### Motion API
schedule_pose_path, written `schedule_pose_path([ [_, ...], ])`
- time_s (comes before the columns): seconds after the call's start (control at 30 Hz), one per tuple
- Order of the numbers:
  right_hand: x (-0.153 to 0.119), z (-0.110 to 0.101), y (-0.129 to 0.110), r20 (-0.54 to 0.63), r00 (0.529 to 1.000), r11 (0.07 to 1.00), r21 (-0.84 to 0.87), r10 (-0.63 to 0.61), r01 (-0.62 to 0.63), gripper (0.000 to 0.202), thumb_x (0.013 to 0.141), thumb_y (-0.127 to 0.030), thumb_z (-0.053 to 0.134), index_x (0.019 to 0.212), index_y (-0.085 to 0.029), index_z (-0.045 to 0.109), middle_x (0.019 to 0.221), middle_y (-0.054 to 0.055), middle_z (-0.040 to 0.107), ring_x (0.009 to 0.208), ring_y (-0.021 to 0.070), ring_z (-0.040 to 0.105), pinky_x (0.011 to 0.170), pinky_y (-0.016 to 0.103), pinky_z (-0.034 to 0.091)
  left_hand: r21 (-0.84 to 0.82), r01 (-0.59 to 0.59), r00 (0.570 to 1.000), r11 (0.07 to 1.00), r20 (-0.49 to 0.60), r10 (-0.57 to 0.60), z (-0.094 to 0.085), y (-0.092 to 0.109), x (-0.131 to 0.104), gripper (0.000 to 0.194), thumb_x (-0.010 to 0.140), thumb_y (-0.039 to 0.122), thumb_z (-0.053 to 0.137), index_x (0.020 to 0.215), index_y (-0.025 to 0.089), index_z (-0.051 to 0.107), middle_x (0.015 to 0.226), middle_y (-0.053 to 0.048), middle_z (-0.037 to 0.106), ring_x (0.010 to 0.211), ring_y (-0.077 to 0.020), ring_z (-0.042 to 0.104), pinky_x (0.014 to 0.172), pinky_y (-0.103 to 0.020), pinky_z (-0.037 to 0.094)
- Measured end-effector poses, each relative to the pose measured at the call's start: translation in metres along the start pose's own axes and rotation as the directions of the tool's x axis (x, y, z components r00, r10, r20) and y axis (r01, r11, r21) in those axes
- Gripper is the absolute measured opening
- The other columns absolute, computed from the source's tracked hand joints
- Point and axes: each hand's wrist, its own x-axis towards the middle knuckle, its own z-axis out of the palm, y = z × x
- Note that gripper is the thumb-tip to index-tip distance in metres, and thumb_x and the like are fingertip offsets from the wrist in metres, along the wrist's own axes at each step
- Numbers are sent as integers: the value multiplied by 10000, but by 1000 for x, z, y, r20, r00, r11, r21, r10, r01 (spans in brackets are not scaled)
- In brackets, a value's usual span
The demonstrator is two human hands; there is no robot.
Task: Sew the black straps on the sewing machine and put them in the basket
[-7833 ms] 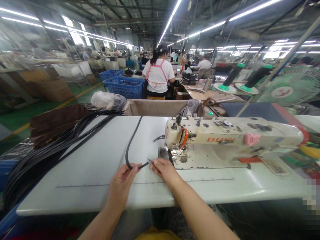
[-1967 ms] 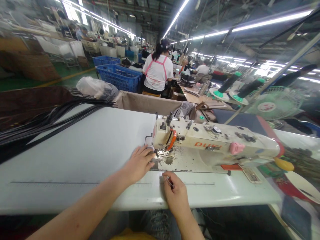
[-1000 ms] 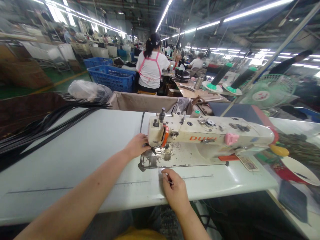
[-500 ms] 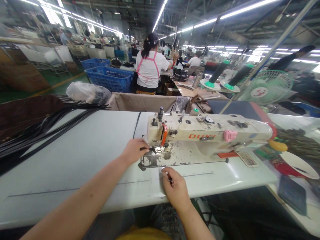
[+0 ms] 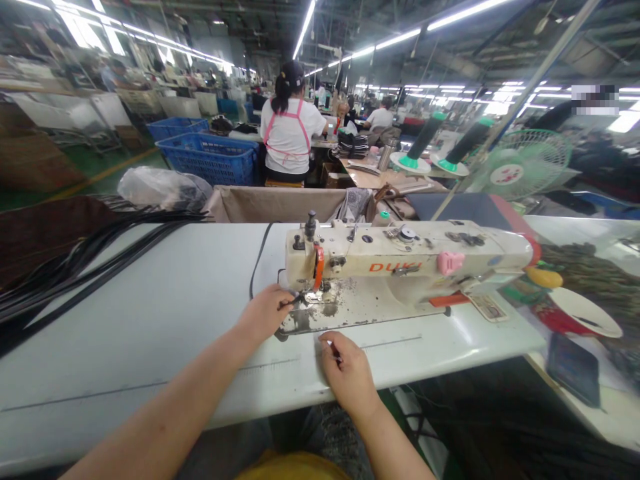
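A white sewing machine (image 5: 405,257) with an orange needle-bar guard stands on the pale tabletop. At its needle end, my left hand (image 5: 265,312) pinches a narrow black strip (image 5: 286,304) beside the presser foot (image 5: 314,296). A thin black strap (image 5: 256,260) curves across the table behind the needle end; whether it joins the strip is hidden. My right hand (image 5: 349,368) rests in front of the machine bed with thumb and fingers pressed together. Something small and shiny shows in its curled fingers, too little to name.
Long black straps (image 5: 100,257) lie in a bundle at the table's left. A fabric-lined bin (image 5: 280,203) stands behind the table. Thread cones (image 5: 423,141) and a green fan (image 5: 523,163) are at the back right. A phone (image 5: 573,369) lies right. A co-worker (image 5: 290,130) sits ahead, back turned.
The view has shifted slightly, moving the scene left. My left hand has drawn a little away from the needle, and more of the black strip shows. The strap behind the machine bows further left.
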Motion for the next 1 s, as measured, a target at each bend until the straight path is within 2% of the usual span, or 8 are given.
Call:
schedule_pose_path([
  [0.17,1,0,-2,0,1000,1000,14,15,-15,189,931,-170,515,977,-215,693,736,-3,663,659,152,607,645,246,439,-21,56,998,998,13,-56,21,16,-20,211,902,185,658,1079,187,773,1012,-47,696,865,-148,717,825,-245,560],
  [0.3,1,0,-3,8,1000,999,21,25,-25,182,920,-158,516,963,-214,683,738,-6,658,660,149,593,645,243,426,9,99,995,995,19,-99,31,28,-28,304,914,210,647,1202,160,728,1084,-81,680,885,-162,716,876,-277,566],
  [0.5,-2,-3,-4,15,999,997,71,32,-33,163,929,-179,523,945,-211,682,731,-12,630,650,140,562,632,239,408,97,111,991,989,59,-117,26,39,-28,306,920,187,588,1196,166,719,1092,-96,672,945,-208,709,889,-312,545],
  [0.6,-3,-6,-4,24,998,990,130,51,-54,159,949,-209,537,961,-213,696,716,-19,600,649,139,541,626,239,403,127,108,987,986,101,-122,24,42,-30,391,923,134,537,1288,154,673,1145,-109,670,964,-208,717,868,-300,543],
  [0.7,-5,-11,-1,54,996,973,216,71,-81,150,949,-230,567,962,-213,716,692,-33,556,636,133,509,620,239,396,141,101,981,985,151,-123,24,44,-37,491,899,137,589,1390,130,595,1159,-108,670,949,-201,730,844,-283,550],
  [0.83,-16,-24,5,69,994,942,318,85,-103,157,955,-288,610,984,-211,745,676,-41,519,625,128,478,616,245,392,206,20,983,978,176,-57,22,49,-50,575,870,175,662,1425,97,538,1253,-147,636,1059,-245,711,945,-335,546],
  [0.9,-29,-31,10,35,992,930,346,118,-123,210,973,-359,613,988,-208,758,707,-21,568,636,133,486,622,256,396,258,-47,985,965,170,3,20,51,-57,506,878,183,656,1370,104,566,1282,-155,614,1106,-263,692,980,-366,539],
  [1.0,-55,-40,22,-56,958,877,420,281,-232,343,955,-505,633,898,-197,772,747,16,642,650,142,507,639,275,409,324,-159,983,933,136,121,19,49,-65,334,899,225,646,1223,145,622,1262,-143,612,1140,-286,666,1006,-405,531],
])
